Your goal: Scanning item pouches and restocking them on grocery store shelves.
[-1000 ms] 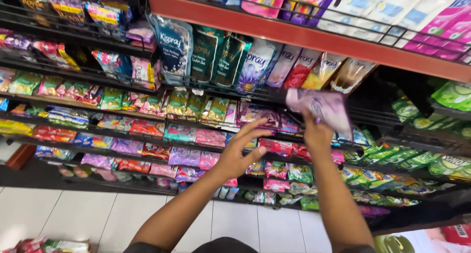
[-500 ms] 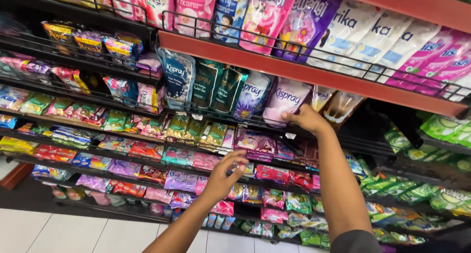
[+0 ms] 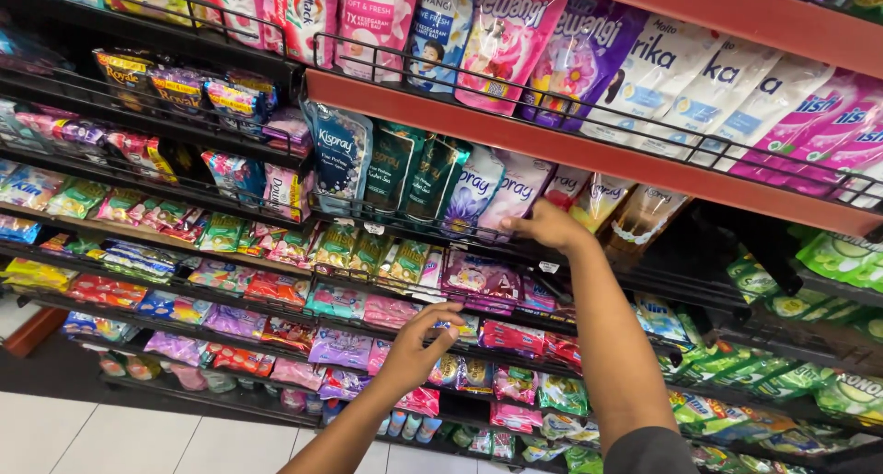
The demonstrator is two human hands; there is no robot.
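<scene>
**Pouches on the wire shelf, both our hands reaching in**

Pouches [image 3: 478,191] of laundry liquid are standing upright in a row behind the black wire rail [image 3: 405,218] of a middle shelf, under a red shelf edge [image 3: 589,148], and this is where we are reaching. We are stretching our right hand [image 3: 550,226] up to the row, at the point where a pale lilac pouch [image 3: 522,187] is meeting a peach-coloured one [image 3: 589,207]; the fingers are curling inward and pressing against the lower fronts of these packs, though we cannot tell whether they are actually gripping one. We are holding our left hand [image 3: 421,343] lower, in front of the shelves of small sachets, with fingers loosely bent and thumb apart from them, closing on nothing we can make out; the fingertips are hanging just before a pink sachet [image 3: 501,338]. To the left of the pouches, a tall blue pack [image 3: 338,157] is leaning against dark green ones [image 3: 405,169]. Above the red edge, larger pink and white refill bags [image 3: 589,51] are crowding the top shelf behind their own rail. Below, flat sachets in green, pink, purple and orange are lying in tilted rows across several wire tiers [image 3: 184,262]. Pale floor tiles [image 3: 110,437] are showing at the bottom left
</scene>
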